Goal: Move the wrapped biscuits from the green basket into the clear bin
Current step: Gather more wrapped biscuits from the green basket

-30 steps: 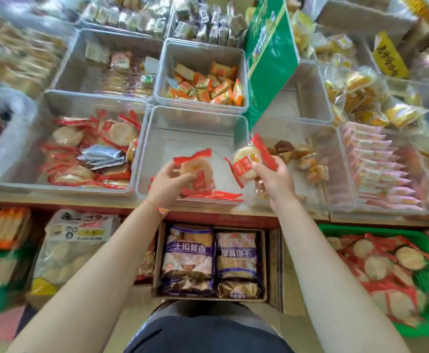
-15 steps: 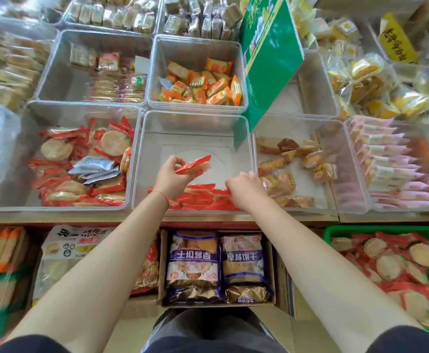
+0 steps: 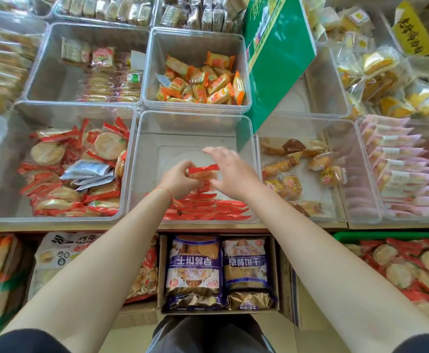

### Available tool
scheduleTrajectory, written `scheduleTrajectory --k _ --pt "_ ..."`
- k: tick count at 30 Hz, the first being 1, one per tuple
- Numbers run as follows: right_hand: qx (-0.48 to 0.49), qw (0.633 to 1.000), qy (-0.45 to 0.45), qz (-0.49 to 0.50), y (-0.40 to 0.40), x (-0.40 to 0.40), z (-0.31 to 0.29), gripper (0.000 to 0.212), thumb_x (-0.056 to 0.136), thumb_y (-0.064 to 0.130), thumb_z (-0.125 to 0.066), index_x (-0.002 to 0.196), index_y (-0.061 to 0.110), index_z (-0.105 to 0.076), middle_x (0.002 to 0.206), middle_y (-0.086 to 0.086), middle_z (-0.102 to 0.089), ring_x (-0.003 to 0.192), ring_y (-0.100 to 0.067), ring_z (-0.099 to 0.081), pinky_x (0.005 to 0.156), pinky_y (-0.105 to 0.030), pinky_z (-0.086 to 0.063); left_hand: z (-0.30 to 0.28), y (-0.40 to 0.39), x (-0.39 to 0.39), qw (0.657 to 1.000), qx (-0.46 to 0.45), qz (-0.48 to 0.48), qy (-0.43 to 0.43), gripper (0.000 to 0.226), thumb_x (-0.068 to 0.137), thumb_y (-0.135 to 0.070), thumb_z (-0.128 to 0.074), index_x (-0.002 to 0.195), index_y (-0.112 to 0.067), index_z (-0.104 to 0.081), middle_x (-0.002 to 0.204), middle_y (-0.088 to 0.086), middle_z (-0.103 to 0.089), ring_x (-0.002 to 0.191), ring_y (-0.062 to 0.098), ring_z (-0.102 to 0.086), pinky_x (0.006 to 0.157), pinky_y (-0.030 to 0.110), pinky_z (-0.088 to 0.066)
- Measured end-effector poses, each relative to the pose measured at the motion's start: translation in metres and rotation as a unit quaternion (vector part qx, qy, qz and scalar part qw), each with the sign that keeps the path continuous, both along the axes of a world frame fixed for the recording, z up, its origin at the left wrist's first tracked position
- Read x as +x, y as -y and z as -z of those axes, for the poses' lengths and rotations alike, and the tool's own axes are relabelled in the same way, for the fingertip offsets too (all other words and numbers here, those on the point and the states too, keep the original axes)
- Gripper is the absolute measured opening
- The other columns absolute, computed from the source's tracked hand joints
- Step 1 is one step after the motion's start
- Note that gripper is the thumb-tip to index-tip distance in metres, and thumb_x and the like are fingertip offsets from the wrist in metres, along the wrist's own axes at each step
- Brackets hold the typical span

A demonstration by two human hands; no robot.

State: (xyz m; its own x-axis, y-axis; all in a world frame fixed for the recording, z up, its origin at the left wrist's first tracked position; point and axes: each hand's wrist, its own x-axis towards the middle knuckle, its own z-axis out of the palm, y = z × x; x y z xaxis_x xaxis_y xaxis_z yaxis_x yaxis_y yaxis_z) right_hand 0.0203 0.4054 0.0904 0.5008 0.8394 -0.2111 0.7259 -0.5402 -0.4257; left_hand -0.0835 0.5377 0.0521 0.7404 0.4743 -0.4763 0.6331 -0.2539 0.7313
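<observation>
Over the clear bin (image 3: 251, 159), one wrapped biscuit (image 3: 203, 174), seemingly in left hand (image 3: 177, 178).

Both forearms are bare from wrist to above the elbow. Short dark sleeves (image 3: 27, 340) — black, or perhaps very dark navy, blurred at the frame's bottom corners — show at the upper arms. A thin red string bracelet (image 3: 164, 191) circles the left wrist. Below — between the arms — dark grey trousers (image 3: 208, 335) with a fold down the middle.
</observation>
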Motion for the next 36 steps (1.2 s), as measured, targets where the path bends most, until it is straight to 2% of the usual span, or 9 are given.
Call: scheduleTrajectory --k 2,4,7,10,14,19,22,31,36 --pt "-0.054 0.997 -0.040 -0.024 -0.010 -0.003 0.004 0.043 0.087 0.020 -0.063 0.130 0.023 -0.055 0.126 -0.004 -0.061 0.116 -0.026 -0.055 0.092 -0.040 -0.050 0.005 0.001 0.001 1.000 -0.017 0.014 -0.002 0.019 0.080 -0.016 -0.070 0.094 -0.015 -0.057 0.083 0.006 -0.070 0.070 0.025 -0.062 0.067 0.032 -0.048" --pt "-0.090 0.995 -0.044 -0.009 -0.012 -0.005 0.009 0.026 0.090 0.018 -0.057 0.114 0.024 -0.063 0.110 -0.004 -0.067 0.100 -0.028 -0.061 0.082 -0.039 -0.052 0.012 0.002 0.001 0.999 -0.023 0.029 -0.013 0.022 0.080 -0.015 -0.071 0.096 -0.017 -0.056 0.087 0.006 -0.067 0.071 0.020 -0.059 0.069 0.033 -0.049" --pt "-0.057 0.997 0.043 0.021 -0.001 0.000 0.012 0.016 0.093 0.015 -0.052 0.105 0.020 -0.061 0.102 -0.004 -0.067 0.094 -0.030 -0.059 0.081 -0.037 -0.048 0.022 0.002 -0.001 0.996 -0.023 0.069 -0.054 0.044 0.083 -0.019 -0.068 0.123 -0.020 -0.050 0.113 0.005 -0.060 0.092 0.022 -0.061 0.078 0.035 -0.052" --pt "-0.067 0.989 0.135 -0.006 0.013 0.008 0.014 0.014 0.094 0.014 -0.049 0.105 0.018 -0.057 0.103 -0.003 -0.063 0.099 -0.028 -0.056 0.085 -0.038 -0.036 0.028 0.005 -0.003 0.985 0.022 0.140 -0.098 0.062 0.089 -0.033 -0.063 0.144 -0.026 -0.036 0.130 0.007 -0.055 0.111 0.026 -0.057 0.091 0.033 -0.046" --pt "-0.155 0.979 0.119 -0.060 0.020 -0.005 0.022 0.021 0.094 0.007 -0.043 0.103 0.021 -0.056 0.105 -0.002 -0.065 0.100 -0.027 -0.055 0.087 -0.038 -0.034 0.032 0.009 -0.006 0.948 0.143 0.244 -0.147 0.051 0.094 -0.063 -0.037 0.132 -0.033 -0.053 0.124 0.008 -0.062 0.114 0.028 -0.056 0.098 0.041 -0.045" --pt "-0.225 0.968 0.097 -0.058 0.016 -0.014 0.035 0.029 0.091 0.001 -0.042 0.106 0.021 -0.056 0.107 -0.003 -0.064 0.104 -0.027 -0.056 0.096 -0.039 -0.034 0.036 0.005 -0.016 0.922 0.187 0.285 -0.185 0.064 0.091 -0.072 -0.018 0.129 -0.037 -0.056 0.122 0.007 -0.062 0.113 0.029 -0.056 0.094 0.042 -0.045" --pt "-0.222 0.968 0.104 -0.052 0.016 -0.015 0.036 0.028 0.091 0.003 -0.044 0.110 0.020 -0.057 0.109 -0.003 -0.062 0.109 -0.026 -0.052 0.099 -0.041 -0.033 0.035 0.004 -0.019 0.916 0.216 0.284 -0.185 0.067 0.089 -0.074 -0.015 0.129 -0.039 -0.055 0.122 0.005 -0.063 0.112 0.027 -0.057 0.091 0.042 -0.044" --pt "-0.182 0.978 0.100 -0.029 0.028 -0.019 0.022 0.032 0.092 0.005 -0.045 0.119 0.019 -0.057 0.116 -0.003 -0.059 0.114 -0.025 -0.049 0.102 -0.044 -0.033 0.022 0.014 -0.022 0.919 0.251 0.262 -0.153 0.069 0.090 -0.073 -0.016 0.139 -0.033 -0.046 0.133 0.007 -0.058 0.123 0.028 -0.052 0.101 0.047 -0.037" --pt "-0.051 0.989 0.138 0.016 0.054 -0.027 0.005 0.018 0.092 0.013 -0.047 0.101 0.012 -0.063 0.099 -0.005 -0.062 0.099 -0.025 -0.052 0.088 -0.037 -0.040 0.011 0.040 -0.005 0.929 0.251 0.253 -0.097 0.059 0.095 -0.063 -0.023 0.138 -0.031 -0.048 0.136 0.008 -0.056 0.126 0.028 -0.047 0.103 0.046 -0.034"
